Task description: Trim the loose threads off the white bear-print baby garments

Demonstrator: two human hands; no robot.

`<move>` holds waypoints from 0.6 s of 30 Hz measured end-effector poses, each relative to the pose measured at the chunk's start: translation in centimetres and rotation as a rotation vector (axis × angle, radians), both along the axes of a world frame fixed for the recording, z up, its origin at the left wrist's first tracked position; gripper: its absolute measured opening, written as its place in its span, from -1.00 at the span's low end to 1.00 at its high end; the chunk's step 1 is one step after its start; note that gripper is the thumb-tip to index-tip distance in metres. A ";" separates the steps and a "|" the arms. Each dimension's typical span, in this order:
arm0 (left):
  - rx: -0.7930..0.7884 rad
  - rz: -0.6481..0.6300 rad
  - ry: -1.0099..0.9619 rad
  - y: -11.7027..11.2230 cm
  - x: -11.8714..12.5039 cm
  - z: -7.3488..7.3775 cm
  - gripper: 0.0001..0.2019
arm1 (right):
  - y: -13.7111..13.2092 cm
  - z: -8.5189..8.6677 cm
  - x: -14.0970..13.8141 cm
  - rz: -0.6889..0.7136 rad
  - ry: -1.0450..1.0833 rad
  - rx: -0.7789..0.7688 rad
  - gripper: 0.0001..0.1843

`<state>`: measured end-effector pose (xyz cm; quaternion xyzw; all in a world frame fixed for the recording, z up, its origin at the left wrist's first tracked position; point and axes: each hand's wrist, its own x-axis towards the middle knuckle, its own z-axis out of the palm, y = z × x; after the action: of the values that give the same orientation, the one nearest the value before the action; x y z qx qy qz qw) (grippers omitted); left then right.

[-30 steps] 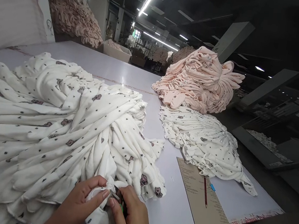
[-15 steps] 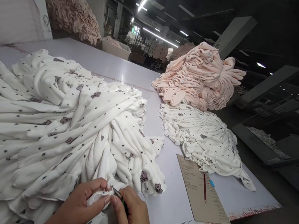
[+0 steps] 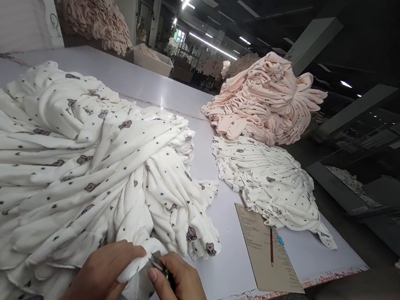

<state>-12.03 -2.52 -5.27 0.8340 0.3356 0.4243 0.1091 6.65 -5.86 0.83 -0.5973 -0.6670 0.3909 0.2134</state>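
So, containers first: past the far edge of the bench (image 3: 207,273) there's a pale, boxy tub (image 3: 157,65) with crumpled pinkish cloth (image 3: 148,51) heaped inside. Over on the right, down in the dim area, a long grey bin (image 3: 339,192) has some whitish cloth (image 3: 350,182) in it, too dark to make out much more.

Now the stuff up close. The left hand (image 3: 101,271) has its fingers closed on a loose bit of white cloth (image 3: 138,278) at the near edge of a big heap; the thumb's mostly hidden, so can't say exactly how it grips. The right hand (image 3: 186,288) has its fingers wrapped around a small cutting tool (image 3: 155,261), metal at the tip with a dark handle and a bit of green, and that tip is right up against the cloth.

The white heap (image 3: 77,150) looks soft and fleecy, all long twisted folds, printed with tiny dark dots and mauve animal heads. Across the bench sits a flatter white pile (image 3: 265,181) with a similar print and frilly, rippled edges. Just behind that, a taller pink pile (image 3: 263,99) bulges in fat, plush-looking loops. Partly under the flatter one is a stiff brownish card (image 3: 256,260) covered in writing, with a slim dark red pencil (image 3: 271,247) and a little blue tab (image 3: 280,240) on it.
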 end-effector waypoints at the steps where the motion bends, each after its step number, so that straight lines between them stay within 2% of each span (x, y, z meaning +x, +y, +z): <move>1: -0.002 -0.005 0.015 0.0 0.0 0.1 -0.76 | 0.0 -0.1 -0.1 0.004 -0.026 0.001 -0.69; 7: -0.048 -0.042 -0.024 -0.1 0.1 -0.1 -0.85 | 0.2 0.0 -0.1 0.069 -0.055 0.039 -0.70; 11: -0.049 -0.049 0.001 -0.2 -0.2 -0.5 -0.84 | 0.2 0.1 0.2 0.053 -0.052 0.043 -0.65; 15: -0.039 -0.027 0.004 -0.2 -0.4 -0.1 -0.77 | 0.2 0.0 0.8 -0.026 -0.009 -0.002 -0.66; 18: -0.138 -0.051 0.006 0.0 -0.5 0.6 -0.74 | 0.3 -0.1 1.5 -0.133 0.052 -0.007 -0.67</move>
<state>-12.49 -2.55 -4.69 0.8339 0.3431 0.3948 0.1762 8.15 -5.59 0.74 -0.6309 -0.6186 0.3934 0.2540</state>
